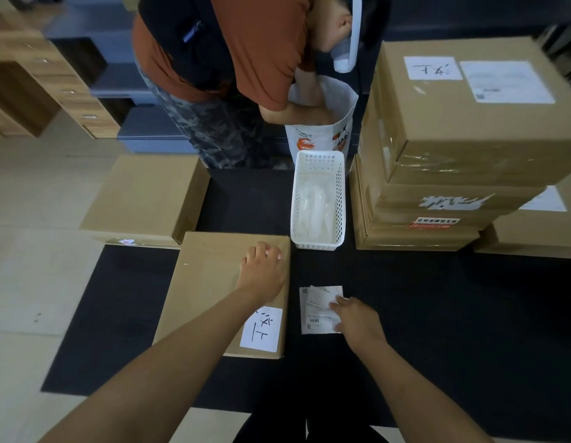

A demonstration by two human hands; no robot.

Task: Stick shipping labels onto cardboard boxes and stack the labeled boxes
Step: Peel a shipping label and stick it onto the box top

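Right hand (357, 318) pinches shipping label (316, 311) lying on mat beside box (213, 282); thin, floppy, best lifted by its corner. Left hand (261, 270) flat, open, steadying the box top.

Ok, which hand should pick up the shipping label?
Probably the right hand: its fingers already touch the shipping label on the black mat, while the left hand rests on the cardboard box.

1. The left hand (261, 270) lies flat on a cardboard box (213, 282) at 9 o'clock on the black tabletop (437, 314).
2. The right hand (357, 321) touches a shipping label (316, 310) just right of the box.
3. A white basket (319, 199) stands at 12 o'clock.
4. Stacked boxes (453, 139) rise at 2 o'clock.
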